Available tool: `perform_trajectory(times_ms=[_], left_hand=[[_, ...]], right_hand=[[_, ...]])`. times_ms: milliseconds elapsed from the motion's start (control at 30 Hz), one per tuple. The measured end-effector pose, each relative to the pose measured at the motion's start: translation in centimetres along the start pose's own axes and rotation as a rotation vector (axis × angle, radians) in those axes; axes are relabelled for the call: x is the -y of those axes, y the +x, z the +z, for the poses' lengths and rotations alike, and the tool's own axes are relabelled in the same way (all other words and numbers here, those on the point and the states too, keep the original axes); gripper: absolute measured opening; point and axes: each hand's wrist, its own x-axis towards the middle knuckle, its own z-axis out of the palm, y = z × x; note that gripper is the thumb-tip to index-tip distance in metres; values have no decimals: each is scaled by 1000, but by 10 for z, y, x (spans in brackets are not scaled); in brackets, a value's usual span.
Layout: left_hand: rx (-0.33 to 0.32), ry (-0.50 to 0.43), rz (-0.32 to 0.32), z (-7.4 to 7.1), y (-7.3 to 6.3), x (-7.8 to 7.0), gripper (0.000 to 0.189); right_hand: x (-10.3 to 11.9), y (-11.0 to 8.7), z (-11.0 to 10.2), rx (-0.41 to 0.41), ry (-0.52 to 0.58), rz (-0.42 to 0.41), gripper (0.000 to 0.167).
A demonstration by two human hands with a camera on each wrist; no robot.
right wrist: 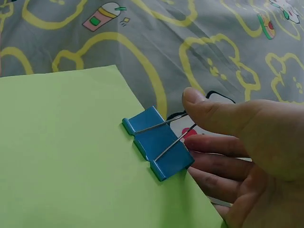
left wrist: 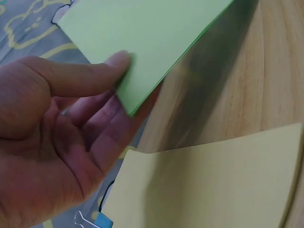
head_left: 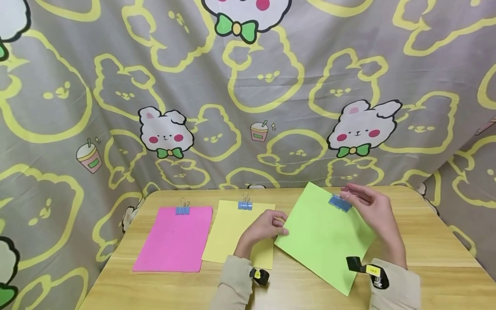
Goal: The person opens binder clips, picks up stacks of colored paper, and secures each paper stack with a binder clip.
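Observation:
A stack of green paper (head_left: 321, 237) is held tilted above the table's right half. My left hand (head_left: 265, 226) pinches its left corner, thumb on top and fingers beneath, as the left wrist view shows. A blue binder clip (right wrist: 159, 145) sits over the stack's upper edge. My right hand (head_left: 370, 211) grips the clip's wire handles (right wrist: 175, 141) between thumb and fingers; the other fingers lie behind the clip. Under and beside my left hand lies a yellow paper stack (head_left: 228, 232) with its own blue binder clip (head_left: 245, 206).
A pink paper stack (head_left: 174, 241) with a blue binder clip (head_left: 183, 210) lies at the left of the wooden table (head_left: 112, 284). Behind the table hangs a grey curtain (head_left: 217, 90) with cartoon prints. Both wrists carry black straps.

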Motion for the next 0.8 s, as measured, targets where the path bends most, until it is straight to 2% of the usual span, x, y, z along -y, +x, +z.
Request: perform_trajectory(times_ms=[133,233,333,433,533,633,700,800], left_hand=[[77,49,-56,3,-6,-1,18],[133,49,-92,7,-9,0,23],[180,41,-133,12,-13,0,23],[208,50,-173,14,-16,0,21],[182,57,-194,12,-19,0,16],[132,66,-169,4,-24,0,17],[93,80,-129,-3,-28,3,19],[34,145,-26,-16,-37,9,22]], right_hand=[[-3,4,10,16,-133,-30,50],[-7,8,18,30,-209,-44,47],[-12,13,26,66,-257,-49,45],[-19,17,33,137,-268,-35,43],[-30,19,38,191,-267,-17,42],[-43,19,41,211,-272,-14,39],[-52,21,43,215,-276,-21,37],[-63,22,45,219,-291,-31,32]])
